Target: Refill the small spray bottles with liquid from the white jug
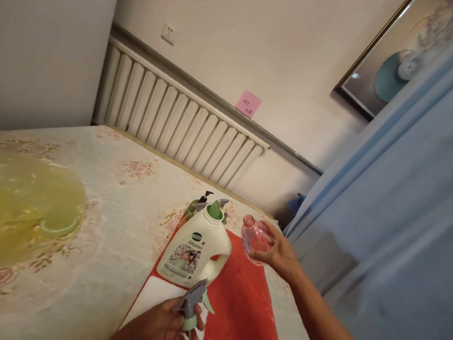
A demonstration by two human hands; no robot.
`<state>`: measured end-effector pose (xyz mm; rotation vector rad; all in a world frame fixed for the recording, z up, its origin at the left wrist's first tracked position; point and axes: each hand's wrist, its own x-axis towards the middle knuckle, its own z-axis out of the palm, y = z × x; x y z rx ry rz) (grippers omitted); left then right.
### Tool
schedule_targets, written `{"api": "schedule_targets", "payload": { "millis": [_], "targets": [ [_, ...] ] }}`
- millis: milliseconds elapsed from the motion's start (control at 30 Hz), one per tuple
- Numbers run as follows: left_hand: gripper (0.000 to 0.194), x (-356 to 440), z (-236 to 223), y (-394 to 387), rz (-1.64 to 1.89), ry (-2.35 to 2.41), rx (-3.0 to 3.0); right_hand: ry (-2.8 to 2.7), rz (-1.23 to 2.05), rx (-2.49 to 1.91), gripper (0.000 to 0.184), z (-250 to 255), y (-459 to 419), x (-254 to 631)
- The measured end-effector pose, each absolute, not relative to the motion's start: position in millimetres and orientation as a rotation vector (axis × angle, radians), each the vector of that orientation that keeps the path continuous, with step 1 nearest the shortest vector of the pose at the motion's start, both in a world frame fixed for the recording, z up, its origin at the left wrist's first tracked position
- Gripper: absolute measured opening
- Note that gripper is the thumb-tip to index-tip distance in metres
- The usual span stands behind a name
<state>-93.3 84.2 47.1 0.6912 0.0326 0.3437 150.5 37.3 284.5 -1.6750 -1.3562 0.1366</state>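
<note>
The pink bottle [252,238] is held up near the right-hand edge of the red-and-white sheet [242,304], neck upward and mouth uncapped. The right hand [280,251] grasps it around the side, thumb in front. The left hand [168,326] is closed around the spray head [189,301], grey with a green trigger and collar; its thin tube hangs down. Bottle and spray head are apart, with the red part of the sheet showing between the two hands.

The jug [192,250], white with a printed label and a green spout, stands on the sheet — the nearest obstruction, just beyond the spray head's nozzle. Objects behind it, one with a black nozzle [206,196], are mostly hidden and cannot be identified.

Open room lies on the floral cloth [126,203] left of the jug, as far as the yellow bag [17,199]. The cloth's far edge runs alongside the radiator [179,112]. On the right, the blue curtain [403,215] hangs near the right forearm — clearance is limited there. A pink note [248,103] is above the radiator.
</note>
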Motion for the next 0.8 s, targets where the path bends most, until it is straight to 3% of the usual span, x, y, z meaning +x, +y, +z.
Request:
{"api": "schedule_targets", "payload": {
  "millis": [267,800],
  "targets": [
    [0.033,-91.0,43.3,91.2,0.323,-0.017,0.683,-1.771,-0.145,-1.896,0.081,310.9,75.1,141.6],
    [0.028,-89.3,35.1,94.0,0.32,-0.032,0.679,-2.192,-0.606,-2.214,0.075,345.8,85.8,110.8]
  ]
}}
